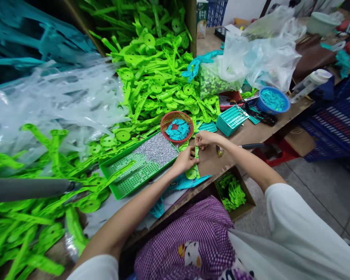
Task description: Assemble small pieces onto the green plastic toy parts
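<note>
My left hand (185,160) grips a long, bright green plastic part (196,152) with its fingers and thumb, near the table edge. My right hand (204,139) is closed in a pinch at the far end of the same part; whether a small piece sits between those fingertips is hidden. Just beyond my hands stands a red-brown round basket (163,126) of flat blue pieces. To the left lies a green perforated tray (119,191), its far half covered by small silvery metal pieces (159,149). Another green part (122,171) rests across the tray.
A large heap of green parts (151,89) spreads behind and left. Teal trays (231,119) are stacked at right, near a blue bowl (287,107) and a bottle (310,83). A black-handled tool (251,146) overhangs the edge. A grey rod-shaped tool (29,190) juts in from the left.
</note>
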Tool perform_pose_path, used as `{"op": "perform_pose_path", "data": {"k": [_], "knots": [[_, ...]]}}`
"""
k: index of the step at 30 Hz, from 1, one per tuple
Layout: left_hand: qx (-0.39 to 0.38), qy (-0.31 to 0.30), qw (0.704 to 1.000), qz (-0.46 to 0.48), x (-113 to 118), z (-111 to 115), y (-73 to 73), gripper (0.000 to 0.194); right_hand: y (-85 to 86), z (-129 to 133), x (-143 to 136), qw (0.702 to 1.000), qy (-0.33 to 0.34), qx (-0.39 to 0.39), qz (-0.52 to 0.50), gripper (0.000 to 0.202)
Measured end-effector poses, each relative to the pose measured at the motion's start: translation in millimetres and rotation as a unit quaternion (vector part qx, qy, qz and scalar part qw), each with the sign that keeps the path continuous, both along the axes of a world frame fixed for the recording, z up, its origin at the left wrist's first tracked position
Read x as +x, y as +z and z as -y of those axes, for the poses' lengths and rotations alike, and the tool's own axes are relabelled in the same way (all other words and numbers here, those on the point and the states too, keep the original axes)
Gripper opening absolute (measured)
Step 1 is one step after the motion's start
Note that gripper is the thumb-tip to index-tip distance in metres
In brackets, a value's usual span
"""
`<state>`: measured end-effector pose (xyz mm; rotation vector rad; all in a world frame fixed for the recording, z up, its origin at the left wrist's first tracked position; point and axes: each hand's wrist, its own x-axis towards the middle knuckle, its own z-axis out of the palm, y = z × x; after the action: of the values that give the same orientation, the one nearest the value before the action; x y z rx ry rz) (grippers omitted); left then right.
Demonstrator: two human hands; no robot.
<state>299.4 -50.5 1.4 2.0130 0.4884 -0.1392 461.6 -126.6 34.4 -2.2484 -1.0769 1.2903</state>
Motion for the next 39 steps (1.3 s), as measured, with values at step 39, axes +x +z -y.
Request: {"op": "perform_pose_path", "data": {"k": [39], "knots": [[0.351, -0.113, 0.923, -0.11, -3.5, 32.4, 48.7, 0.042, -3.2, 7.1, -7.1, 0.994, -0.081, 0.068, -0.02, 0.015]]}}
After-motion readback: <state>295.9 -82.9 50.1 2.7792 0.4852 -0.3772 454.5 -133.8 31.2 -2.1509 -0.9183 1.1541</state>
